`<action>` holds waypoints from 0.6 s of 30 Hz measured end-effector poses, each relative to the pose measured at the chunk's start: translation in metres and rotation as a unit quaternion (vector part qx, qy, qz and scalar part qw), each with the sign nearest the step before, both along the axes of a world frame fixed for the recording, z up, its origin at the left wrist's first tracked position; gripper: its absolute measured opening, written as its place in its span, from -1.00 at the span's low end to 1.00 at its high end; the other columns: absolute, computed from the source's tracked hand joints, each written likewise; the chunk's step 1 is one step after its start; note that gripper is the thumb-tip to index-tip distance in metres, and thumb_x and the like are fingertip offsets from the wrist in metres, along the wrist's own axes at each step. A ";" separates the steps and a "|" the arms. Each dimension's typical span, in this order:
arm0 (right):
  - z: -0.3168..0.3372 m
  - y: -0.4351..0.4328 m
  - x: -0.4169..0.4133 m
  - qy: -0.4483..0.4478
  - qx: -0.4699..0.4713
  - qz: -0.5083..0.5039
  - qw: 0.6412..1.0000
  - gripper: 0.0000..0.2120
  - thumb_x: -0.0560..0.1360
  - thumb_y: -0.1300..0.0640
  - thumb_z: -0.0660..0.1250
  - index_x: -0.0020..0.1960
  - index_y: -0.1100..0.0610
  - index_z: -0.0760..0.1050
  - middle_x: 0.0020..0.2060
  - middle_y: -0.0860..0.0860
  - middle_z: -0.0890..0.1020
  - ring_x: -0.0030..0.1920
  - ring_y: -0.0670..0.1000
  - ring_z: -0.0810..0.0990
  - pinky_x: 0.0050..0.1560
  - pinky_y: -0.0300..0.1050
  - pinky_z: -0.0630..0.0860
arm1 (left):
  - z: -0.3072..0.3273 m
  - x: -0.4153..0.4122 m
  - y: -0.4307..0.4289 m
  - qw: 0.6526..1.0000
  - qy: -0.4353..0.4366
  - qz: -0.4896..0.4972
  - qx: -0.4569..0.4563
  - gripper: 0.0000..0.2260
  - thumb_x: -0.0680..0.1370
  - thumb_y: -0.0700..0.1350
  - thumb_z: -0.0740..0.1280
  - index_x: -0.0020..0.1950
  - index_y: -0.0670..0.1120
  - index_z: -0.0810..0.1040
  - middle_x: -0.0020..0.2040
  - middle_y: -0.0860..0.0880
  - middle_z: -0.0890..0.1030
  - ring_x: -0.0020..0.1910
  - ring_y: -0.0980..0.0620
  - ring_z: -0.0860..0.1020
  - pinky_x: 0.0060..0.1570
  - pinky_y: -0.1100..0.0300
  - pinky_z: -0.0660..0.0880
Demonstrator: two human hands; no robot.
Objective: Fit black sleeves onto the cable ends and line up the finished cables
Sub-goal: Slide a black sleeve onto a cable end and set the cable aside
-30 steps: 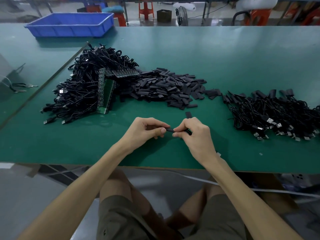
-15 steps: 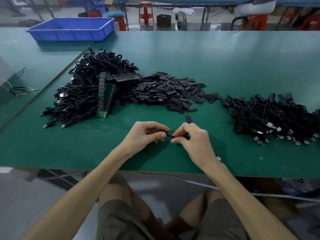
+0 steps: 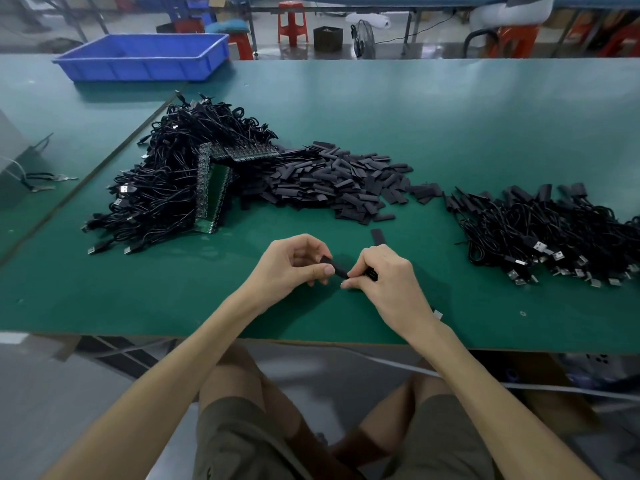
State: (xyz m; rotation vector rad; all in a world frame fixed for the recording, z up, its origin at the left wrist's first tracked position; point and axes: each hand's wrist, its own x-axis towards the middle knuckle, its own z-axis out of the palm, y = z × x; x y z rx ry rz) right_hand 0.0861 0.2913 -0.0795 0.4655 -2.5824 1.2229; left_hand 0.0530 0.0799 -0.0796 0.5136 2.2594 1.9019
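From the head view, the left hand (image 3: 294,268) and the right hand (image 3: 386,284) meet just above the green table (image 3: 346,109), near its front edge; the left hand's thumb and curled fingers pinch one end of a black sleeve (image 3: 334,266), which runs across the gap to the right hand; the right hand, fingers curled tight, pinches a cable end (image 3: 370,274) at the sleeve's other end, and how far the cable sits inside the sleeve cannot be told; a loose sleeve (image 3: 378,236) lies flat on the table just beyond the right hand's knuckles; further beyond both hands spreads a sleeve pile (image 3: 332,181); beyond and to the left of the left hand lies a heap of tangled cables (image 3: 166,188), with green circuit boards (image 3: 217,188) leaning against it on the side nearest the sleeve pile; well out to the right of the right hand lie the sleeved cables (image 3: 554,233), their plugs pointing toward the front edge; a blue bin (image 3: 145,60) sits far beyond the left hand.
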 end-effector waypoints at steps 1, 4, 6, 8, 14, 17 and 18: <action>-0.001 0.000 0.000 -0.002 0.000 0.003 1.000 -0.77 0.37 0.21 0.61 -0.21 0.15 0.55 -0.25 -0.12 0.53 -0.12 -0.12 0.49 -0.09 -0.13 0.45 | 0.000 0.000 0.000 1.000 0.011 -0.007 -0.024 -0.80 0.43 -0.11 0.58 -0.03 -0.08 0.63 -0.19 -0.04 0.68 -0.25 -0.04 0.68 -0.20 0.19 0.59; -0.002 0.001 0.000 -0.004 0.004 0.011 1.000 -0.78 0.37 0.21 0.61 -0.21 0.13 0.56 -0.25 -0.12 0.51 -0.12 -0.14 0.48 -0.11 -0.22 0.41 | -0.002 0.001 0.003 0.995 0.047 -0.025 -0.080 -0.81 0.45 -0.12 0.57 0.00 -0.09 0.66 -0.16 -0.06 0.71 -0.27 -0.04 0.67 -0.08 0.10 0.62; -0.002 0.001 0.000 -0.003 0.002 0.013 1.000 -0.79 0.37 0.21 0.61 -0.20 0.13 0.57 -0.25 -0.12 0.52 -0.12 -0.13 0.49 -0.11 -0.24 0.42 | -0.001 0.000 0.004 0.993 0.058 -0.023 -0.100 -0.83 0.46 -0.12 0.57 0.02 -0.08 0.69 -0.17 -0.04 0.72 -0.27 -0.02 0.67 -0.08 0.08 0.63; -0.002 0.001 -0.001 -0.002 -0.006 0.015 1.000 -0.79 0.37 0.22 0.62 -0.20 0.13 0.57 -0.24 -0.11 0.53 -0.13 -0.12 0.50 -0.10 -0.24 0.43 | -0.001 0.001 0.005 0.992 0.059 -0.020 -0.108 -0.84 0.47 -0.11 0.56 0.03 -0.07 0.72 -0.17 -0.03 0.73 -0.27 0.00 0.67 -0.08 0.09 0.63; -0.002 0.000 0.000 -0.011 -0.018 0.019 1.000 -0.79 0.36 0.23 0.62 -0.21 0.11 0.58 -0.22 -0.08 0.54 -0.15 -0.10 0.51 -0.07 -0.15 0.48 | 0.003 0.005 0.006 0.995 0.049 -0.013 -0.082 -0.87 0.48 -0.17 0.54 0.02 -0.13 0.73 -0.18 -0.07 0.73 -0.28 0.00 0.66 -0.09 0.15 0.62; -0.002 -0.001 0.001 -0.004 -0.009 0.024 1.000 -0.80 0.37 0.23 0.61 -0.19 0.12 0.58 -0.22 -0.10 0.53 -0.15 -0.10 0.50 -0.06 -0.10 0.49 | 0.003 0.006 0.006 0.996 0.041 -0.016 -0.078 -0.86 0.47 -0.19 0.55 0.01 -0.13 0.74 -0.17 -0.07 0.73 -0.28 -0.02 0.66 -0.09 0.15 0.62; -0.002 -0.001 0.002 -0.003 -0.005 0.023 1.000 -0.81 0.38 0.22 0.61 -0.18 0.12 0.58 -0.21 -0.09 0.53 -0.15 -0.10 0.50 -0.06 -0.09 0.50 | 0.003 0.006 0.006 0.996 0.039 -0.018 -0.078 -0.86 0.46 -0.19 0.55 0.01 -0.13 0.74 -0.17 -0.07 0.73 -0.28 -0.02 0.66 -0.10 0.18 0.62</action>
